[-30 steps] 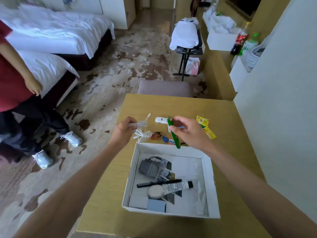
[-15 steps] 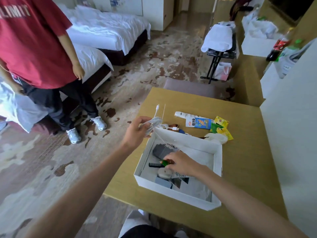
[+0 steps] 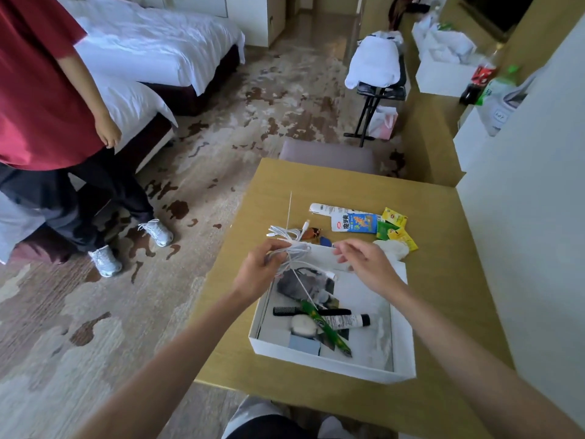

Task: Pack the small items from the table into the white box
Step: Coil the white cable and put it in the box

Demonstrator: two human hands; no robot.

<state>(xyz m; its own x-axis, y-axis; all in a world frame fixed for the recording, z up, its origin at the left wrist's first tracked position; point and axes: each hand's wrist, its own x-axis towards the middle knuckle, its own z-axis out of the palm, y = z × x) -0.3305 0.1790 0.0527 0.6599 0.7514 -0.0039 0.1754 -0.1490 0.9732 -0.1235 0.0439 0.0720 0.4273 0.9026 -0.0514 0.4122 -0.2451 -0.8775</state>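
The far wall of the white box (image 3: 402, 343) is hidden behind both hands. The box on the table (image 3: 443, 191) holds 1 black comb (image 3: 285, 311), 1 tube (image 3: 346, 321) and 1 grey pouch (image 3: 305, 282). The left hand (image 3: 258, 274) grips a white cable bundle (image 3: 292, 248) over the box's far-left corner. The right hand (image 3: 364, 264) is beside it, fingers relaxed, holding nothing.

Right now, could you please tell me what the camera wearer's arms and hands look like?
The left arm and right arm are bare, with no sleeve in view. The left hand and right hand are ungloved, and I can see no watch, bracelet or ring on either.
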